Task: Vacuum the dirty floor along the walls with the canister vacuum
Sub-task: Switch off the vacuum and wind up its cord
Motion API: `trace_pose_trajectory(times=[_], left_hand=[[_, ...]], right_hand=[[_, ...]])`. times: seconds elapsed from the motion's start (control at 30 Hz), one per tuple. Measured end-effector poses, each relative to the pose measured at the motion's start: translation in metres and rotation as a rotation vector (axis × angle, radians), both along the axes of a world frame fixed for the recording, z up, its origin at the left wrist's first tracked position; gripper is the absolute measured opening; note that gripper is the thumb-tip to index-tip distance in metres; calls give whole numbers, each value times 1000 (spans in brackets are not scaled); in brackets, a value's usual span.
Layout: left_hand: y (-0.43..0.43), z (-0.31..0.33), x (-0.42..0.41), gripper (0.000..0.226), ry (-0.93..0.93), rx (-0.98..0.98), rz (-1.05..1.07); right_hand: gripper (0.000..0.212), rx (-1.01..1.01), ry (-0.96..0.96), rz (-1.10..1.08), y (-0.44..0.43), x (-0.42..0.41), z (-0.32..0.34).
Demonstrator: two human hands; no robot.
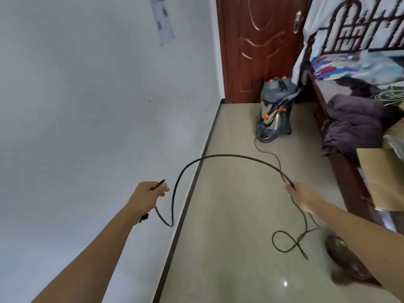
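2 hands grip the power cord (229,155), which arcs between them: left hand (150,197) near the wall (87,106), right hand (303,197) nearer the bed (341,162). Canister vacuum (275,108) stands upright ahead at the floor's (229,215) far edge, closer to the right hand.

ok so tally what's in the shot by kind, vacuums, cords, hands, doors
canister vacuum: 1
black cord: 1
hands: 2, left hand and right hand, both holding the cord
door: 1
total: 5
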State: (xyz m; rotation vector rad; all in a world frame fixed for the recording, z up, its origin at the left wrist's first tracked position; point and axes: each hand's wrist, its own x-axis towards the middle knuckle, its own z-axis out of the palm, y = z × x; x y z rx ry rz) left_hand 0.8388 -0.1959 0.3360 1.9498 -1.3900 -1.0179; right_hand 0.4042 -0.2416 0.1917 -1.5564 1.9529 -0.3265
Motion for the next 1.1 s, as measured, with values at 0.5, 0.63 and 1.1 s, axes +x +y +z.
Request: trace_pose_trajectory(times=[0.5,0.63,1.1], left_hand=[[-193,-38,-50,21,424,59,171],[-254,-22,-62,21,512,110,-86],[-411,26,-119,39,857,202,-307]], right_hand=[[30,-203,-11,442,-144,65,130],[27,-101,-204,445,-193,84,148],[23,-126,170,-205,-290,-23,53]])
